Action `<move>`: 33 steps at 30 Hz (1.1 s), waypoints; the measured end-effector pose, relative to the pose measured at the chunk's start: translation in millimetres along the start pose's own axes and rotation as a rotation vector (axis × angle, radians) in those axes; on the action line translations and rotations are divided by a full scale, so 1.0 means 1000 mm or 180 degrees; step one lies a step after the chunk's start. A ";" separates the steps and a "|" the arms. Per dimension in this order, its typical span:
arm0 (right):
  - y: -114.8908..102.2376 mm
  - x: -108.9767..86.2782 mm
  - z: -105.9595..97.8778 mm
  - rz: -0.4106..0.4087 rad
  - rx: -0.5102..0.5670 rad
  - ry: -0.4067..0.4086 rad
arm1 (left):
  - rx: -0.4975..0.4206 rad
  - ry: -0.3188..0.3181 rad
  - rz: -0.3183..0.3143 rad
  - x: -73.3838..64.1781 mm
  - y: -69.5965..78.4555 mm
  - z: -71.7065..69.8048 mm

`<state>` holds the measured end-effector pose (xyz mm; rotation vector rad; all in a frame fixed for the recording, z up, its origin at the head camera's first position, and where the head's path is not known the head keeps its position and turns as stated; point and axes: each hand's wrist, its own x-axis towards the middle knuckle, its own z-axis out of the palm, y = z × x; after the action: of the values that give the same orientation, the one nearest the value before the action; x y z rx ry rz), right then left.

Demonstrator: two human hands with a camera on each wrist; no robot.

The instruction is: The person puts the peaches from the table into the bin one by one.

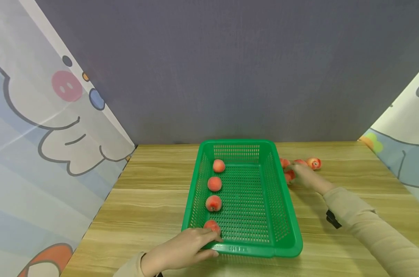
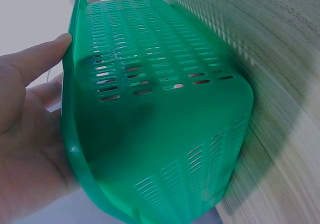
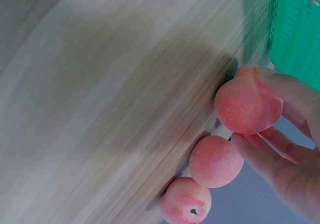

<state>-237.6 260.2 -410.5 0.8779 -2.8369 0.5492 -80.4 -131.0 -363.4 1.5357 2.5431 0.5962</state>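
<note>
A green plastic basket stands on the table, with several peaches in a row along its left side. At its near left corner my left hand grips the rim, fingers over the edge beside the nearest peach. The left wrist view shows the thumb on the basket rim. Right of the basket, my right hand holds a peach between thumb and fingers, low by the tabletop. Close to those fingers lie another peach and one with a dark stem hollow.
The wooden table extends on both sides of the basket. A dark grey panel rises behind it. Cartoon-printed sheets flank the table. A peach lies at the right end of the loose group.
</note>
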 end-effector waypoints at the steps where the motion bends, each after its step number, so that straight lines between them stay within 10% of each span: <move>1: 0.000 0.000 0.000 -0.0003 0.0007 0.0012 | 0.0004 0.0006 0.0003 0.000 0.000 0.000; 33: -0.011 0.000 -0.032 0.0081 -0.0055 0.0099 | 0.0002 -0.0036 -0.0072 0.001 0.003 -0.002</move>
<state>-231.4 263.8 -377.1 0.8239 -2.8242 0.5360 -79.1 -129.9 -360.2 1.5042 2.5490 0.5823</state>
